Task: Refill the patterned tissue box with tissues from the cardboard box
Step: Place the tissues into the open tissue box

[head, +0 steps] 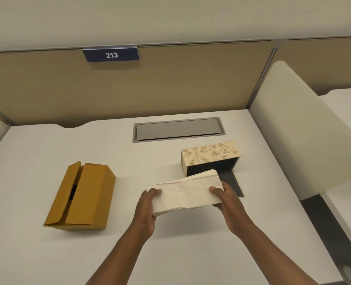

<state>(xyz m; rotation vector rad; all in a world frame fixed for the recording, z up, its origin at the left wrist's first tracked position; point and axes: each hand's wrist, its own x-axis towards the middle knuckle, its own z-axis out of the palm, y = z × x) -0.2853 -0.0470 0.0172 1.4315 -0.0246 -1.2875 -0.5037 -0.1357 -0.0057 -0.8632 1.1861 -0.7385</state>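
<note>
A white stack of tissues hangs above the desk, held at both ends. My left hand grips its left end and my right hand grips its right end. Just behind the stack lies the patterned tissue box on its side, its dark open bottom facing me and a dark flap folded out onto the desk. The far edge of the stack nearly reaches that opening. The brown cardboard box sits to the left with its top flaps partly open along a dark slit.
The white desk is bounded by a tan partition with a "213" sign. A grey cable hatch is set in the desk behind the boxes. A white side divider stands on the right.
</note>
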